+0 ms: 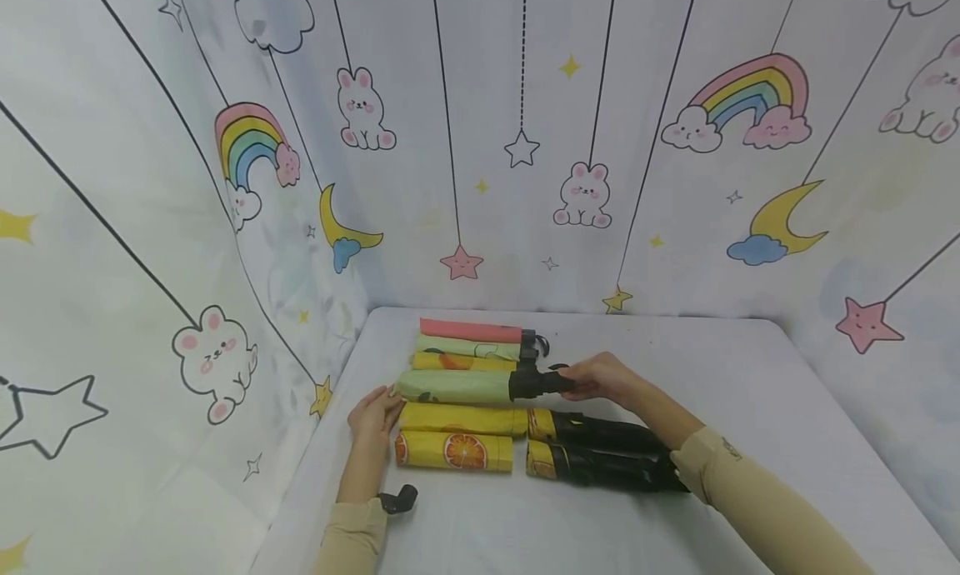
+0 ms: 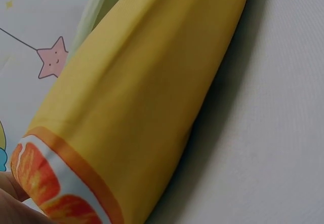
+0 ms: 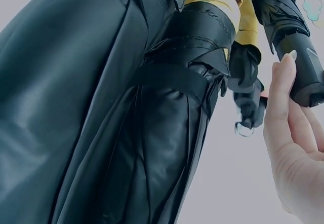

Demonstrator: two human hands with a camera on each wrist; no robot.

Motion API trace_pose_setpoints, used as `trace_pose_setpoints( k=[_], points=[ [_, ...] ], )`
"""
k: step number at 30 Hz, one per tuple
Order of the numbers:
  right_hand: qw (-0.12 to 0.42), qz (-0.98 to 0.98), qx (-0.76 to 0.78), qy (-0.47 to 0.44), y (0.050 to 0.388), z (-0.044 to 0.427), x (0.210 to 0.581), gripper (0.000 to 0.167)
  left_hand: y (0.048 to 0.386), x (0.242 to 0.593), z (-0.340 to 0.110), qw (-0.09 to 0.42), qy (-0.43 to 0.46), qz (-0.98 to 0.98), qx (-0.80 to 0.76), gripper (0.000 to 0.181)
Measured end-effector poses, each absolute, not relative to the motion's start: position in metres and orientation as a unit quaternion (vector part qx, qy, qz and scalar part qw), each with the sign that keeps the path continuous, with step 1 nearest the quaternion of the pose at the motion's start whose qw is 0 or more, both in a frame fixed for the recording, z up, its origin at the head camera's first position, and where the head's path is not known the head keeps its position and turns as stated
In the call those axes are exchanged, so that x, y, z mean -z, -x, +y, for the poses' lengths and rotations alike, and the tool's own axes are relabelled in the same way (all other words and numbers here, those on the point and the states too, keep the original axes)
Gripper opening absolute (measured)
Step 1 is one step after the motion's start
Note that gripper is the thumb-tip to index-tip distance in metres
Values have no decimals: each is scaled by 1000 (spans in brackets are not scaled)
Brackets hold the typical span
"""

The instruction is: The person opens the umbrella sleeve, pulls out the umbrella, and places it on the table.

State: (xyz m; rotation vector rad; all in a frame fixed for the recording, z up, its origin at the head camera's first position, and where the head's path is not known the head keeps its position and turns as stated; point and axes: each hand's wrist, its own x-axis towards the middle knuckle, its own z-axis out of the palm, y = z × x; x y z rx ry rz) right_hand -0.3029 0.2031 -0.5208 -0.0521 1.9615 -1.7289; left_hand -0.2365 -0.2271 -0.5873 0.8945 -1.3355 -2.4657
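Observation:
A folded light green umbrella (image 1: 457,387) lies crosswise between both hands. At its left end, the fingertips of the left hand (image 1: 372,412) pinch the fabric; in the left wrist view only part of this hand (image 2: 15,203) shows, behind a yellow umbrella (image 2: 136,82) with an orange-slice print. The right hand (image 1: 609,378) grips the black handle (image 1: 542,382) at the other end. In the right wrist view this hand's fingers (image 3: 281,82) lie against the black handle (image 3: 304,67).
Behind are a red umbrella (image 1: 468,331), another green one (image 1: 465,347) and a yellow one (image 1: 461,361). In front lie two yellow rolls (image 1: 465,420) (image 1: 487,452) and two black-and-yellow ones (image 1: 607,431) (image 1: 600,465). Printed cloth hangs around the white table (image 1: 712,350).

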Motion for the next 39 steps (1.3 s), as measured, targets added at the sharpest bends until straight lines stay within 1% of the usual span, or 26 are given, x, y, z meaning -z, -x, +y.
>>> trace_pose_setpoints(
  k=[12, 22, 34, 39],
  points=[
    [259, 729, 633, 28, 301, 217, 522, 47, 235, 589, -227, 113, -310, -444, 833, 66],
    [262, 730, 631, 30, 297, 227, 520, 43, 234, 591, -228, 110, -311, -450, 830, 65],
    [263, 732, 627, 43, 293, 242, 513, 46, 233, 591, -228, 108, -307, -443, 835, 65],
    [261, 726, 635, 34, 291, 246, 514, 41, 234, 590, -225, 117, -307, -445, 833, 62]
  ],
)
